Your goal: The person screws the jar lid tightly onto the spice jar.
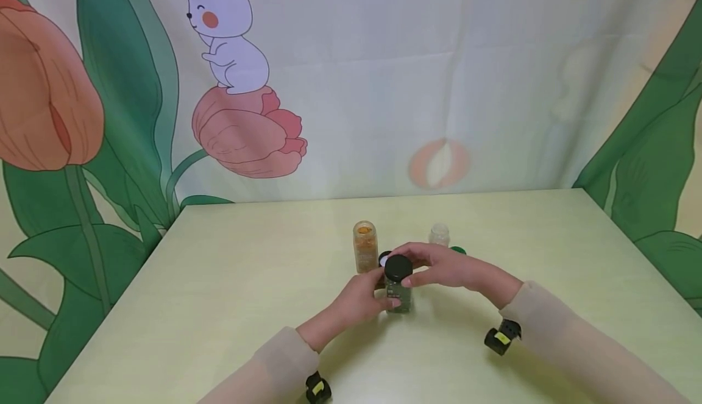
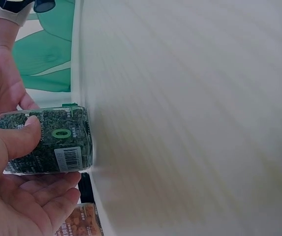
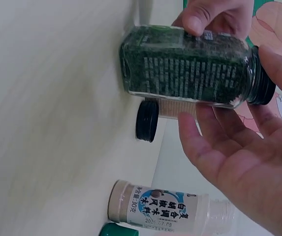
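Observation:
A glass jar of dried green flakes (image 1: 399, 297) with a black lid (image 1: 398, 267) stands upright between both hands, its base close over the table. My left hand (image 1: 353, 299) grips the jar's body low down, thumb across the front face. At the top, my right hand (image 1: 446, 267) holds the lid end, thumb at the lid's near side and other fingers around behind. In the left wrist view the jar's label (image 2: 69, 158) shows a barcode. Behind the left hand is a lidless jar of orange seasoning (image 1: 365, 247). A loose black lid (image 3: 147, 120) rests beside that jar.
Behind the right hand stands a clear-necked bottle (image 1: 439, 234) with a white label (image 3: 163, 206), a green cap (image 1: 458, 250) lying by it. The pale table (image 1: 230, 282) ends at a printed cloth backdrop (image 1: 356, 87). Black wrist cameras (image 1: 500, 337) hang under both sleeves.

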`<state>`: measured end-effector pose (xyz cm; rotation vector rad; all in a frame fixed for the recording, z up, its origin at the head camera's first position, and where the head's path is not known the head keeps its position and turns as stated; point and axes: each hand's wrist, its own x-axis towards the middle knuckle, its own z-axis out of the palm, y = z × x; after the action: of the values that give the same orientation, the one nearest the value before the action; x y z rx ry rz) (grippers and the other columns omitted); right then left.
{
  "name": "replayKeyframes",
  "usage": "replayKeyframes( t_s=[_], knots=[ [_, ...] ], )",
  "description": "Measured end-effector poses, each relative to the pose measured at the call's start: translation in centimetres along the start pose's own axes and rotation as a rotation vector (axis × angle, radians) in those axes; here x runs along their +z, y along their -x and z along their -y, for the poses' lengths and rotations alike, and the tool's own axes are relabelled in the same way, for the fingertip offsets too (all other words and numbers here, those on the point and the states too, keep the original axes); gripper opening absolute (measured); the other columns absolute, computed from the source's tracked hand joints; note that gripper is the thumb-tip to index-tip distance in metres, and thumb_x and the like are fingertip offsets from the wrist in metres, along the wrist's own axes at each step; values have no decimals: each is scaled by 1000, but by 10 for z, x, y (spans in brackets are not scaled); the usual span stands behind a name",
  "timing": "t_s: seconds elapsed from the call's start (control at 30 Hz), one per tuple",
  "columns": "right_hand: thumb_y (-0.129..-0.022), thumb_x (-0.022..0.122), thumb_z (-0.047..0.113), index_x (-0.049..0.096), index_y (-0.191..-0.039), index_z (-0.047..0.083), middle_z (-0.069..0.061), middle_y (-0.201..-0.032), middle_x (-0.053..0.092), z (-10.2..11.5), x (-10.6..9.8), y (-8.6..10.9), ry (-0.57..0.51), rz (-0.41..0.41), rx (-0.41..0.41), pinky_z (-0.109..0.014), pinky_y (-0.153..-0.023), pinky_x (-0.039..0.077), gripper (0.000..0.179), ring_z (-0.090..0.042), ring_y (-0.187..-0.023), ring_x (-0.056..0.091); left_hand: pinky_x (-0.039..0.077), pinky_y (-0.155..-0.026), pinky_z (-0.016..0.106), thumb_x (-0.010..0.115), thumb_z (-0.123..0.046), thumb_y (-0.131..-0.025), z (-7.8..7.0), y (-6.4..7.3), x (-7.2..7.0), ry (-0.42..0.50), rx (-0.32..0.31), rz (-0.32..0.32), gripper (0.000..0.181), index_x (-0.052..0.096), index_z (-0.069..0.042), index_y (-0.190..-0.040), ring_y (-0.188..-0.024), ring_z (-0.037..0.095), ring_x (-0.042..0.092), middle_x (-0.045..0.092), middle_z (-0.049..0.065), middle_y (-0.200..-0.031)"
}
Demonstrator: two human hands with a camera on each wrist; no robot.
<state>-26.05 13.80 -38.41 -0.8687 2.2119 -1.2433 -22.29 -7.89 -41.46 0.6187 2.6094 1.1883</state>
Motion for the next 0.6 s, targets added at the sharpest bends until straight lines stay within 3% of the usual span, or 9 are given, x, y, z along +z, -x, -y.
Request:
replayKeyframes(
  t_s=[0.17,0.4,0.6],
  knots=[
    [-98,69,17,54,-139,0,-23,-137,64,-2,5,0,21,-53,-25,-62,-115,42,47,-40,-130,59,53,-107,52,78,-10,-90,1,-1,0,6,-9,-1,52,58,5,-135,-124,42,66,67,24,-133],
    [-95,73,16,57,-138,2,-21,-135,65,-2,13,1,9,-147,14,-60,-114,44,48,-39,-128,61,53,-107,53,79,-10,-89,0,-1,1,14,-23,-7,51,59,5,-133,-123,41,66,68,23,-132],
    [-96,72,15,57,-137,1,-23,-138,63,-5,20,2,5,-203,5,-57,-110,50,47,-41,-129,60,54,-106,53,79,-9,-89,1,-1,2,18,-14,-18,47,61,3,-130,-122,41,67,69,23,-130]
  ],
)
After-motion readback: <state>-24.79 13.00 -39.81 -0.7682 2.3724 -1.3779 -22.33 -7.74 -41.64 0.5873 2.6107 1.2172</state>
